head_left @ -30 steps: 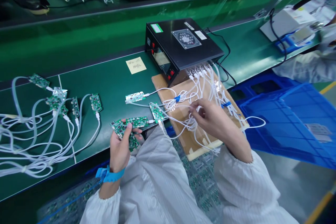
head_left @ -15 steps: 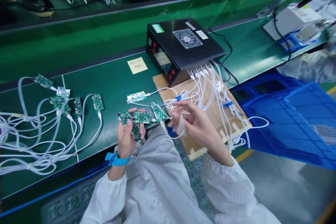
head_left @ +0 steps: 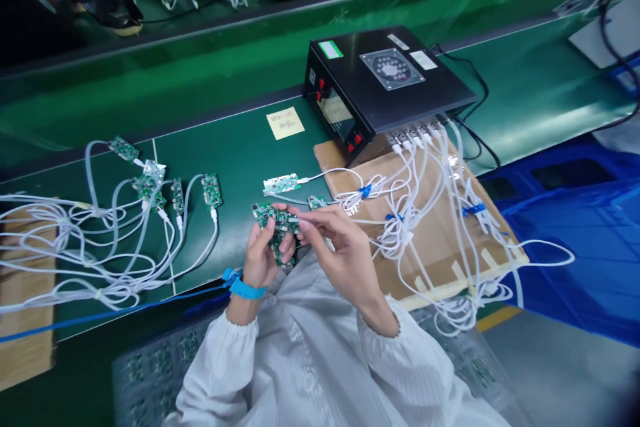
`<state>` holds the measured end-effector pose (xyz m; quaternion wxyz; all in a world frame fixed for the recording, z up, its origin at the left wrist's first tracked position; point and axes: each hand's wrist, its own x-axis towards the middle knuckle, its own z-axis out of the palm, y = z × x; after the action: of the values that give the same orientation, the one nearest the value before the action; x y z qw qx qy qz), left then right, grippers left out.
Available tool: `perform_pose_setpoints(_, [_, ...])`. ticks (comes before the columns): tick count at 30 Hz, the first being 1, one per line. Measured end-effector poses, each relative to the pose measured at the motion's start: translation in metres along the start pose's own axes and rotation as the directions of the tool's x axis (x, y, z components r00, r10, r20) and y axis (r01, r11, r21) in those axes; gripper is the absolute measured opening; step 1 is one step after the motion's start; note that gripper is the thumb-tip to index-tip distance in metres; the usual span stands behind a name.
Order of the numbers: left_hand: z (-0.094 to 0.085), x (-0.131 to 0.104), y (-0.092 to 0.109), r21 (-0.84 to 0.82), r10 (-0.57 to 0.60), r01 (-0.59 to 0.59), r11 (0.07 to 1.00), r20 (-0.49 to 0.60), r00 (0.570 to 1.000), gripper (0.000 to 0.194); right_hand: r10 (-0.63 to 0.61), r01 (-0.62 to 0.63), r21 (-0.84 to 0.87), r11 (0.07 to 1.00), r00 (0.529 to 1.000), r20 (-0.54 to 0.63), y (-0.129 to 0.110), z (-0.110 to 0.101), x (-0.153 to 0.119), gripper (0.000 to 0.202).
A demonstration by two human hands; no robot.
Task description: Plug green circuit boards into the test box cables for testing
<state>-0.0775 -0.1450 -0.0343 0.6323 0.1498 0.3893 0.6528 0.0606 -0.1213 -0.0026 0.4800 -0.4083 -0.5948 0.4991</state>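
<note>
Circuit boards [head_left: 265, 215] were in the left hand [head_left: 261, 257] — a small overlapping bunch, held out past the fingertips, over the front edge of the green table [head_left: 240, 153]. Left grip was closed on them: thumb pressed across the top, fingers tucked under and behind, a couple of tips showing on the far side. Exact board count couldn't be read, overlap hid it.

Right hand [head_left: 345, 253] met the bunch from its right side. Thumb and forefinger tips were close together at the boards' edge, next to a small pale piece; couldn't tell if they gripped it or only touched it. Back of the hand faced up, fingers pointed left, wrist nearly straight.

Forearms angled in from both lower corners, hands meeting in front of the torso. Left wrist wore a blue band [head_left: 245, 285], with a blue cord [head_left: 125, 312] running off left.

Just beyond the hands: a pale-faced board [head_left: 281, 183] on the table with a white cable plugged in, and another board [head_left: 317, 203] mostly hidden behind the right fingers. Bundled white cables [head_left: 405, 227] lay right of the hands on cardboard [head_left: 327, 159] — several plugged into the black box [head_left: 390, 90].
</note>
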Motion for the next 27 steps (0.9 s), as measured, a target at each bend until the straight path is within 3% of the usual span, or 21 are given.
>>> perform_pose_setpoints(6, [0.0035, -0.0018, 0.0012, -0.030, -0.067, 0.068, 0.997, 0.018, 0.998, 0.042, -0.239, 0.233, -0.306, 0.923, 0.971, 0.016, -0.0029, 0.0011, 0.0018, 0.020])
perform_pose_setpoints(22, [0.0004, -0.0014, -0.0032, -0.065, -0.113, 0.119, 0.991, 0.097, 0.989, 0.044, -0.301, 0.320, -0.386, 0.865, 0.947, 0.110, -0.0007, -0.0027, 0.0053, 0.015])
perform_pose_setpoints(27, [0.0011, -0.0013, -0.0039, -0.064, -0.117, 0.122, 0.990, 0.075, 0.990, 0.046, -0.308, 0.339, -0.416, 0.844, 0.941, 0.143, -0.0007, -0.0048, 0.0048, 0.018])
